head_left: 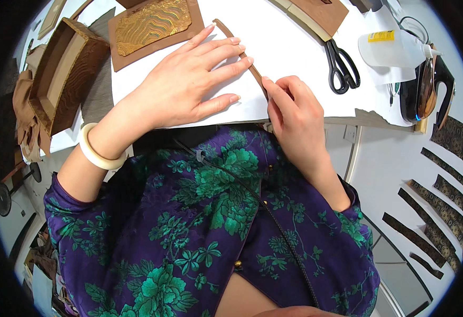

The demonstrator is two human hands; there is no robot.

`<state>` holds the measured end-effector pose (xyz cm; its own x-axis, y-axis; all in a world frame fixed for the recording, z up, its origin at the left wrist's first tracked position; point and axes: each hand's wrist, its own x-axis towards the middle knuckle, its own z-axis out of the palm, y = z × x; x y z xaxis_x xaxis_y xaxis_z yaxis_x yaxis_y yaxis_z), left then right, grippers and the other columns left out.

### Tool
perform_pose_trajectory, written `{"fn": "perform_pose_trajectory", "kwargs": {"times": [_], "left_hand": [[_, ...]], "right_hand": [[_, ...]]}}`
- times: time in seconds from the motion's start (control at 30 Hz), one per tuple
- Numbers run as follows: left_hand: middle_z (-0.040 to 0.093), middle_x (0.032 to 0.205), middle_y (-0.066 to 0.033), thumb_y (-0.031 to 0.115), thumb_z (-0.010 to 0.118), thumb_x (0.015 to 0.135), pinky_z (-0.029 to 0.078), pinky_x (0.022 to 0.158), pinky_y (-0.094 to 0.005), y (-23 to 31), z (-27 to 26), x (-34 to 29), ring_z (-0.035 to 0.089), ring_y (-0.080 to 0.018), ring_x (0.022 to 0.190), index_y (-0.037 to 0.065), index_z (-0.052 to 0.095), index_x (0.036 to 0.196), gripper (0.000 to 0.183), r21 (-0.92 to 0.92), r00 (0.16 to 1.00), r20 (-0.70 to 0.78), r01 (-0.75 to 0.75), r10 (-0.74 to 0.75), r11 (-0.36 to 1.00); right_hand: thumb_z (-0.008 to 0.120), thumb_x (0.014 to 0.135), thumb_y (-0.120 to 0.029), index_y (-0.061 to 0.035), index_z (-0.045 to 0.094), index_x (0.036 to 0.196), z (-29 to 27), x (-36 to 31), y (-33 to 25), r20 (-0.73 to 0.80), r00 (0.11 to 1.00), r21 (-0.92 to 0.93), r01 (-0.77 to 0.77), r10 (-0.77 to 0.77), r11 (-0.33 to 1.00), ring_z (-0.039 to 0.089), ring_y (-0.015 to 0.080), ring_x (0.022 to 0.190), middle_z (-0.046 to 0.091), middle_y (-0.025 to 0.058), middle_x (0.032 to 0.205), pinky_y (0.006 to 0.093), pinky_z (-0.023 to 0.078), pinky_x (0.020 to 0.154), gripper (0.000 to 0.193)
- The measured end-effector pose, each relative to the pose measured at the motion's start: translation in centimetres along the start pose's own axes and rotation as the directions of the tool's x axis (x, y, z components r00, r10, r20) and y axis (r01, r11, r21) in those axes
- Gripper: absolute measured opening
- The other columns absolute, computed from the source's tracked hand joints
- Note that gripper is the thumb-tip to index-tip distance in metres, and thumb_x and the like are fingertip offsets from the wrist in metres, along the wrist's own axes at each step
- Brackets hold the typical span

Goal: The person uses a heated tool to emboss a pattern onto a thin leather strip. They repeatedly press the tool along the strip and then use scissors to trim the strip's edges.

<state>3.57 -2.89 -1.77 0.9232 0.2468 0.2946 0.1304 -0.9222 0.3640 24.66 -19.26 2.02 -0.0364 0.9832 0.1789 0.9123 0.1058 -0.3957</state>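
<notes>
A narrow brown strip [257, 75], perhaps leather or fabric, lies slantwise on the white work surface [289, 45] in front of me. My left hand [186, 79] rests flat with its fingers spread, and some fingertips touch the strip along its left edge. Closer to the table's front edge, my right hand [299, 113] pinches the strip between thumb and curled fingers, which hide its near end. Just beyond my left hand sits a gold, wavy-patterned panel [155, 26] on a brown backing [121, 61].
An open brown box [65, 79] stands at the left beside brown scraps [28, 103]. Black-handled scissors [340, 66], a brown piece [326, 18] and a translucent squeeze bottle [387, 52] lie to the right. Dark patterned strips [414, 238] hang or lie at far right.
</notes>
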Motion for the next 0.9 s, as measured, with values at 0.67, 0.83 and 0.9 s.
{"fn": "perform_pose_trajectory", "kwargs": {"times": [0.67, 0.83, 0.9], "left_hand": [[0.059, 0.159, -0.0196, 0.045, 0.070, 0.105, 0.027, 0.137, -0.0596, 0.0, 0.5, -0.3, 0.052, -0.0355, 0.154, 0.007, 0.059, 0.159, 0.067, -0.075, 0.999, -0.035, 0.008, -0.011, 0.997], [0.060, 0.159, -0.0193, 0.046, 0.070, 0.105, 0.026, 0.137, -0.0601, 0.0, 0.6, -0.4, 0.052, -0.0340, 0.155, 0.007, 0.060, 0.159, 0.067, -0.092, 0.999, -0.045, 0.014, -0.019, 0.996], [0.060, 0.159, -0.0190, 0.046, 0.070, 0.105, 0.026, 0.138, -0.0599, 0.0, 0.7, -0.3, 0.052, -0.0333, 0.155, 0.007, 0.059, 0.159, 0.067, -0.086, 0.999, -0.045, 0.013, -0.017, 0.996]], "right_hand": [[0.075, 0.099, -0.004, -0.0005, 0.070, 0.115, 0.7, 1.6, -2.3, -0.058, 0.903, 0.258, -0.398, 0.425, 0.880, 0.072, 0.0276, 0.078, 0.072, 0.0122, 0.094, 0.0408, 0.057, 0.071, 0.017], [0.080, 0.100, -0.009, 0.0001, 0.074, 0.118, 0.9, 2.2, -2.0, -0.047, 0.878, 0.343, -0.434, 0.477, 0.833, 0.069, 0.0215, 0.072, 0.073, 0.0102, 0.089, 0.0360, 0.056, 0.068, 0.022], [0.082, 0.098, -0.009, 0.0001, 0.076, 0.116, 1.2, 2.0, -1.1, -0.096, 0.892, 0.310, -0.396, 0.443, 0.864, 0.067, 0.0200, 0.069, 0.071, 0.0092, 0.086, 0.0346, 0.055, 0.065, 0.021]]}}
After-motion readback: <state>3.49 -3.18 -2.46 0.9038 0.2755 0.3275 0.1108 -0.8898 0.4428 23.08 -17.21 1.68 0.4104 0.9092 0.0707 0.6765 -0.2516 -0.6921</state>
